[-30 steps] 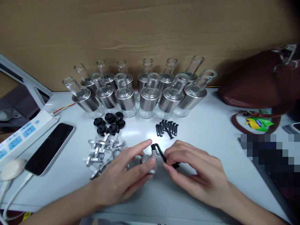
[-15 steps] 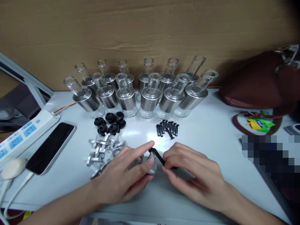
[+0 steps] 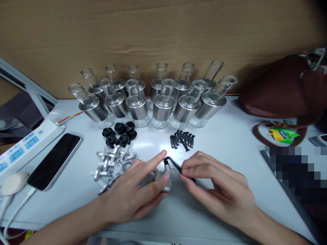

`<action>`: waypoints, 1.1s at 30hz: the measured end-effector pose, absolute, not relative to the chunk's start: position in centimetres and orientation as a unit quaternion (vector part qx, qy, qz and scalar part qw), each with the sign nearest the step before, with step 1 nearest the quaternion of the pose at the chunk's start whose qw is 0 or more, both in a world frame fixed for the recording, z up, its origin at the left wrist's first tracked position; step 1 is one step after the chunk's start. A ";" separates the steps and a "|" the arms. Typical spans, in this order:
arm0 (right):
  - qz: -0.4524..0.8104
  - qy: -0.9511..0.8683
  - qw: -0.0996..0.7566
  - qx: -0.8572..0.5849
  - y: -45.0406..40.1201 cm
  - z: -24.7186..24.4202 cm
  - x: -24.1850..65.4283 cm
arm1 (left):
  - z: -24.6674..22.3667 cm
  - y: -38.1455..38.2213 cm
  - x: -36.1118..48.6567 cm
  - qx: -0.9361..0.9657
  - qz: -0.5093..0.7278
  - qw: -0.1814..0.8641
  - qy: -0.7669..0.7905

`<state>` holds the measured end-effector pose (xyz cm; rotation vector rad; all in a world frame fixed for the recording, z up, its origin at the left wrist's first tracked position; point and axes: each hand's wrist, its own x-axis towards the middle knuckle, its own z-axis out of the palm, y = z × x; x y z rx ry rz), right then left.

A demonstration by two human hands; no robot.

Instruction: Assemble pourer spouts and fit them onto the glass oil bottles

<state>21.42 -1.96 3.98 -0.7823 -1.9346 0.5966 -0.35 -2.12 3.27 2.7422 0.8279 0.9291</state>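
Where the two hands meet at mid-bench, the left hand (image 3: 133, 197) has its thumb and fingers (image 3: 159, 182) closed around a small silver metal fitting (image 3: 163, 177), forefinger stretched out straight over the top of it. Right hand (image 3: 217, 190): fingers (image 3: 187, 170) pinched shut on the long arm of a black hex key (image 3: 173, 164), the short bent end standing down into the top of the fitting. Fitting rests on the bench (image 3: 230, 143), just in front of the person, both wrists low over the near edge.

Just left of the left hand, touching its knuckles: a loose heap of silver fittings (image 3: 109, 163) of like kind. Behind that heap, a cluster of black rubber plugs (image 3: 119, 133). Behind the right hand, a little apart, a row of small black screws (image 3: 182, 140).

Farther back, against a brown cardboard wall (image 3: 163, 34): two rows of clear glass bottles (image 3: 153, 98) with silver metal sleeves, necks open.

Left edge: dark phone (image 3: 55, 160) lying face up, white power strip (image 3: 25, 146) beside it, a white cable running off the near corner. Right edge: brown leather bag (image 3: 281, 88), a green and yellow wrapper (image 3: 282, 134) in front of it.
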 end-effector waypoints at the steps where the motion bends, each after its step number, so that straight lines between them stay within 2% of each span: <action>1: 0.245 -0.793 0.460 -0.315 -1.9 4.0 21.4 | 3.2 -2.1 -0.4 0.909 0.309 0.067 0.273; 15: 0.262 -0.801 0.450 -0.295 -2.1 4.0 21.4 | 3.3 -2.2 -0.5 0.910 0.301 0.078 0.273; 22: 0.249 -0.782 0.479 -0.312 -2.0 4.0 21.5 | 3.3 -2.0 -0.5 0.909 0.320 0.068 0.260; 33: 0.269 -0.802 0.454 -0.280 -2.1 3.8 21.2 | 3.2 -2.2 -0.2 0.909 0.310 0.072 0.270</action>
